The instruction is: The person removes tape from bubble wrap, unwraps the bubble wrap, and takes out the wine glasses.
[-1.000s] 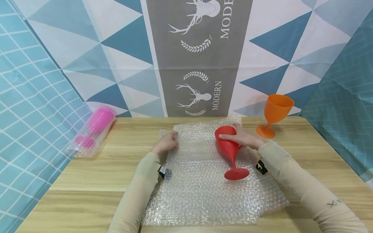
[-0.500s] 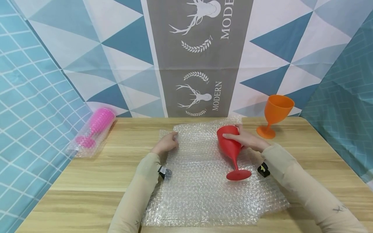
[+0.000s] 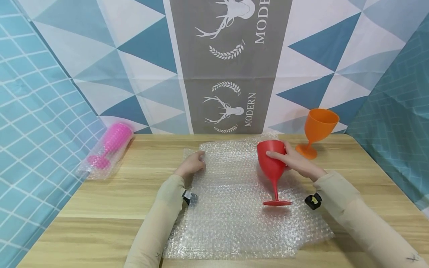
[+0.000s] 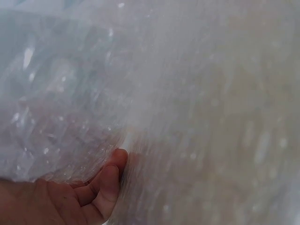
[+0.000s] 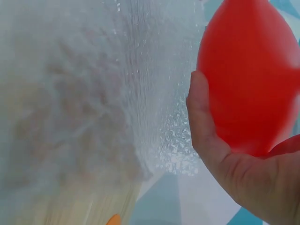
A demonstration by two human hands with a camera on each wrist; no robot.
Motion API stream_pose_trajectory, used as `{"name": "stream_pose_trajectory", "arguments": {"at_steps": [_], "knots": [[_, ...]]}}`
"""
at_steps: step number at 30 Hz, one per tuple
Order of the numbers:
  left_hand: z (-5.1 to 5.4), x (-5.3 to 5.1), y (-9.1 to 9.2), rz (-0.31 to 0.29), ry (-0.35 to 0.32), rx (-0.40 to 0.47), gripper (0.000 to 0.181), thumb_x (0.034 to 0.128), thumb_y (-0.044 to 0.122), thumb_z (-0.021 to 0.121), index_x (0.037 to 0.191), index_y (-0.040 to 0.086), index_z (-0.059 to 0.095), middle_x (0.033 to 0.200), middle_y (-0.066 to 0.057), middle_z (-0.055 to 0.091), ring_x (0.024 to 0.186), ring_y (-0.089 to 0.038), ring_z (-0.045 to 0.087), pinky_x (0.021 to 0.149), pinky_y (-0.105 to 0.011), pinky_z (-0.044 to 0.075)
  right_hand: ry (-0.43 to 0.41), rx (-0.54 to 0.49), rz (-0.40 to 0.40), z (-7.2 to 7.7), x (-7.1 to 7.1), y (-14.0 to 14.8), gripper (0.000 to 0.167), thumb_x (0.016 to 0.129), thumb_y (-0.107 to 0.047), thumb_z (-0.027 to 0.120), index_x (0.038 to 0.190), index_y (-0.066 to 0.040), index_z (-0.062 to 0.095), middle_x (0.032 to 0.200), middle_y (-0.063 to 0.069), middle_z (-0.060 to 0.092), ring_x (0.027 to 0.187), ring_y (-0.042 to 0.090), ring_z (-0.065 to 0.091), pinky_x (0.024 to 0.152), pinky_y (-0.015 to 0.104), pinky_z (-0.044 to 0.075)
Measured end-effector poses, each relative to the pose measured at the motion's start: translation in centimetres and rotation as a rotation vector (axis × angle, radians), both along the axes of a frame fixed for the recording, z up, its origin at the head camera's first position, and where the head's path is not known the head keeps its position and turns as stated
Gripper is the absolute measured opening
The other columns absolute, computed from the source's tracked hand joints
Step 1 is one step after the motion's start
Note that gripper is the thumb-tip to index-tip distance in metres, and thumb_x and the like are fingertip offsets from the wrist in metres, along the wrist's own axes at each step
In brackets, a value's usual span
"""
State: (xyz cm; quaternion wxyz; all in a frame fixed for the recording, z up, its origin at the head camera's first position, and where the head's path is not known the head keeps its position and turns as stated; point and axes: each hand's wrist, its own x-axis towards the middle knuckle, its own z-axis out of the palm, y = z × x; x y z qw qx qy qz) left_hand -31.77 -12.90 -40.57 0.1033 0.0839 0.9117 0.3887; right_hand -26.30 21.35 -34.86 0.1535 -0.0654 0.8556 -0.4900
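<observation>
A red goblet (image 3: 272,160) is held by its bowl in my right hand (image 3: 299,162), over the right part of the bubble wrap (image 3: 231,219). It stands nearly upright, its foot low above the sheet. In the right wrist view my thumb (image 5: 201,117) lies along the red bowl (image 5: 251,79); the other fingers are mostly hidden behind it. At the sheet's upper left edge is my left hand (image 3: 191,163). The left wrist view has that hand (image 4: 93,197) pinching the edge of the bubble wrap (image 4: 211,117) between thumb and fingers.
An orange goblet (image 3: 320,124) stands at the back right of the wooden table (image 3: 100,208). At the back left lies a pink goblet (image 3: 115,138) wrapped in bubble wrap. A patterned backdrop (image 3: 228,67) rises behind the table's far edge.
My right hand has moved to the right with the red goblet, which has turned from slanting to nearly upright. My left hand has stayed in place.
</observation>
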Motion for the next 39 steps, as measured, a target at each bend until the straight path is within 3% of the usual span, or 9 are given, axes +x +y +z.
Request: {"name": "stream_pose_trajectory", "arguments": {"at_steps": [5, 13, 23, 31, 39], "knots": [[0.0, 0.0, 0.0, 0.004, -0.005, -0.001, 0.066, 0.0745, 0.002, 0.052, 0.138, -0.001, 0.032, 0.127, -0.023, 0.048, 0.099, -0.028, 0.048, 0.087, -0.039, 0.044, 0.064, -0.026, -0.037, 0.2, 0.9, 1.0, 0.076, 0.087, -0.044, 0.053, 0.138, -0.003, 0.015, 0.130, 0.020, 0.036, 0.110, 0.031, 0.043, 0.075, 0.033, 0.052], [0.1, -0.1, 0.0, -0.017, 0.025, -0.020, 0.068, 0.0716, 0.001, 0.052, 0.136, -0.005, 0.033, 0.094, -0.015, 0.054, 0.081, -0.023, 0.049, 0.073, -0.031, 0.044, 0.137, -0.073, -0.110, 0.8, 2.3, 2.6, 0.072, 0.088, -0.043, 0.052, 0.136, -0.004, 0.015, 0.130, 0.020, 0.033, 0.114, 0.033, 0.036, 0.077, 0.034, 0.051], [0.2, 0.2, 0.1, -0.009, 0.023, -0.020, 0.068, 0.0708, 0.001, 0.052, 0.136, -0.005, 0.034, 0.094, -0.015, 0.054, 0.080, -0.023, 0.049, 0.071, -0.030, 0.044, 0.244, -0.120, -0.149, 1.4, 3.2, 3.2, 0.068, 0.090, -0.034, 0.052, 0.136, -0.005, 0.012, 0.128, 0.014, 0.033, 0.109, 0.022, 0.037, 0.074, 0.023, 0.051], [0.1, 0.1, 0.1, -0.009, 0.019, -0.031, 0.068, 0.0710, 0.000, 0.053, 0.137, -0.003, 0.034, 0.089, -0.012, 0.053, 0.076, -0.021, 0.047, 0.068, -0.028, 0.043, 0.379, -0.180, -0.227, 1.8, 3.4, 3.7, 0.065, 0.091, -0.025, 0.053, 0.138, -0.011, 0.011, 0.129, 0.006, 0.030, 0.104, 0.010, 0.037, 0.071, 0.016, 0.050], [0.2, 0.2, 0.0, -0.018, 0.019, -0.032, 0.067, 0.0723, 0.001, 0.052, 0.137, -0.004, 0.033, 0.088, -0.013, 0.052, 0.078, -0.022, 0.047, 0.069, -0.029, 0.042, 0.457, -0.180, -0.308, 2.0, 3.4, 4.8, 0.065, 0.089, -0.021, 0.056, 0.138, -0.016, 0.013, 0.128, 0.001, 0.029, 0.105, 0.007, 0.035, 0.070, 0.011, 0.048]]}}
